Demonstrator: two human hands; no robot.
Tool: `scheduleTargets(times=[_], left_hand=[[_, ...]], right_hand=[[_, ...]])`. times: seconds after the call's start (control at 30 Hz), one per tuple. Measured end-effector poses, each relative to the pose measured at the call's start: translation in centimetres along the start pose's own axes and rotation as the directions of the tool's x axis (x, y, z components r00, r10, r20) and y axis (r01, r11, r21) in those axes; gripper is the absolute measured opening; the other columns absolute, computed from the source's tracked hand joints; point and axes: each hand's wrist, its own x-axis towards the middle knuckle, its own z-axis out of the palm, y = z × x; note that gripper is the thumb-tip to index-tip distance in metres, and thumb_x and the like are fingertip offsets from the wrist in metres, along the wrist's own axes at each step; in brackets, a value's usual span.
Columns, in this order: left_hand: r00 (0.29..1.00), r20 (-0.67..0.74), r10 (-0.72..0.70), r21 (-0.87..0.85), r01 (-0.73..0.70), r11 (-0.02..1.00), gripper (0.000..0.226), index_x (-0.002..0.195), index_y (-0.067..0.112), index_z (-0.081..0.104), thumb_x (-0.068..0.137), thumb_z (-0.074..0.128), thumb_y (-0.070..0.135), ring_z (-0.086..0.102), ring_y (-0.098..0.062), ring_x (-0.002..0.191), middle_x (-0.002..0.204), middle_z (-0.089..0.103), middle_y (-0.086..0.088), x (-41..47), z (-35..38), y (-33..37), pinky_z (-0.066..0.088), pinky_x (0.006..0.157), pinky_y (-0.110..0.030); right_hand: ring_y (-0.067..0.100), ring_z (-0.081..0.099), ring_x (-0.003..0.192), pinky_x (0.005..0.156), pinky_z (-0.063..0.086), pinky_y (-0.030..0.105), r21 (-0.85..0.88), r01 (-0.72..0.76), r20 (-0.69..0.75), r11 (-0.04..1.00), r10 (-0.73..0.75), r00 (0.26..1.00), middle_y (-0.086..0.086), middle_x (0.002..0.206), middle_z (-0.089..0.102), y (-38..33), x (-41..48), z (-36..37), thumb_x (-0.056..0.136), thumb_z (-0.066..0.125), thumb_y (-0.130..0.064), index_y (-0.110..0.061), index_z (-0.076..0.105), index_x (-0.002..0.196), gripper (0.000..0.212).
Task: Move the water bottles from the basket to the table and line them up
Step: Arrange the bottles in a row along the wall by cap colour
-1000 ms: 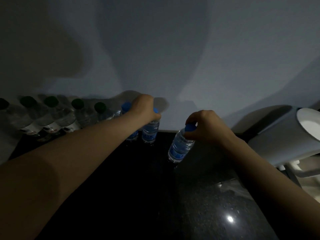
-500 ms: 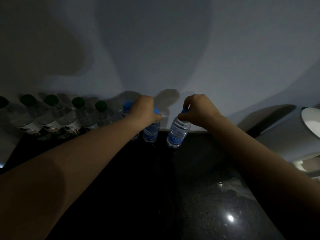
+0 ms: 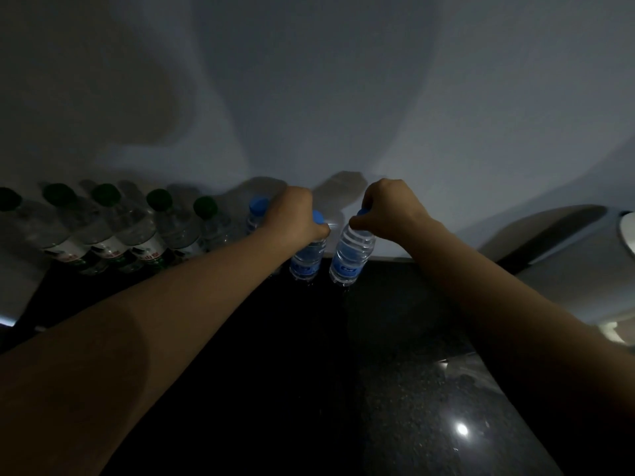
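Bare left hand [image 3: 296, 216], bare right hand [image 3: 390, 209], bare forearms [image 3: 178, 317].

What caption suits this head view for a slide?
Left hand grips the second-last bottle, right hand the last bottle, in the row on the dark table.

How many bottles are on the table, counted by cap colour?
Green-cap bottles: 5
Blue-cap bottles: 3
Total: 8

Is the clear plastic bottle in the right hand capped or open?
Capped: a blue cap shows under the right hand gripping the clear plastic bottle by its top.
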Motion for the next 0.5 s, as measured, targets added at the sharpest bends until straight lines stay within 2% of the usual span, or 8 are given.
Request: scheduleTargets(times=[0.07, 0.13, 0.3, 0.5], left_hand=[[1.000, -0.009, 0.001, -0.011, -0.001, 1.000, 0.034, 0.081, 0.009, 0.047, 0.074, 0.075, 0.026, 0.049, -0.020, 0.069, 0.072, 0.046, -0.003, -0.07, 0.06, 0.00, 0.031, 0.050, -0.026], [1.000, -0.009, 0.001, -0.008, -0.001, 1.000, 0.034, 0.081, 0.009, 0.047, 0.074, 0.075, 0.026, 0.049, -0.020, 0.070, 0.075, 0.047, -0.004, -0.12, 0.07, -0.02, 0.033, 0.054, -0.026], [1.000, -0.002, -0.005, -0.023, 0.005, 1.000, 0.034, 0.083, 0.010, 0.047, 0.074, 0.075, 0.026, 0.050, -0.020, 0.073, 0.079, 0.049, -0.006, -0.15, -0.06, -0.02, 0.036, 0.059, -0.029], [1.000, -0.024, -0.013, -0.016, 0.013, 1.000, 0.033, 0.084, 0.008, 0.049, 0.074, 0.075, 0.025, 0.051, -0.021, 0.073, 0.080, 0.049, -0.006, -0.33, -0.10, 0.13, 0.035, 0.059, -0.030]], right_hand=[[0.025, 0.065, 0.087, 0.081, 0.057, 0.039, 0.010, -0.008, 0.001, 1.000, 0.008, 1.000, 0.015, 0.095, 0.069, -0.01, -0.01, 0.30, 0.078, 0.075, -0.026, -0.001, 0.069, 0.097, 0.032], [0.025, 0.065, 0.086, 0.080, 0.057, 0.038, 0.015, -0.008, -0.014, 1.000, 0.009, 1.000, 0.016, 0.095, 0.069, 0.05, 0.10, 0.39, 0.078, 0.074, -0.025, 0.000, 0.070, 0.096, 0.031], [0.020, 0.060, 0.082, 0.076, 0.053, 0.031, 0.027, 0.000, -0.031, 1.000, 0.001, 1.000, 0.014, 0.097, 0.067, 0.05, 0.18, 0.49, 0.078, 0.075, -0.025, -0.002, 0.069, 0.098, 0.031], [0.026, 0.064, 0.089, 0.082, 0.055, 0.035, 0.001, -0.002, 0.001, 1.000, 0.002, 1.000, 0.018, 0.100, 0.068, -0.22, 0.08, 0.21, 0.082, 0.072, -0.023, 0.001, 0.069, 0.100, 0.030]])
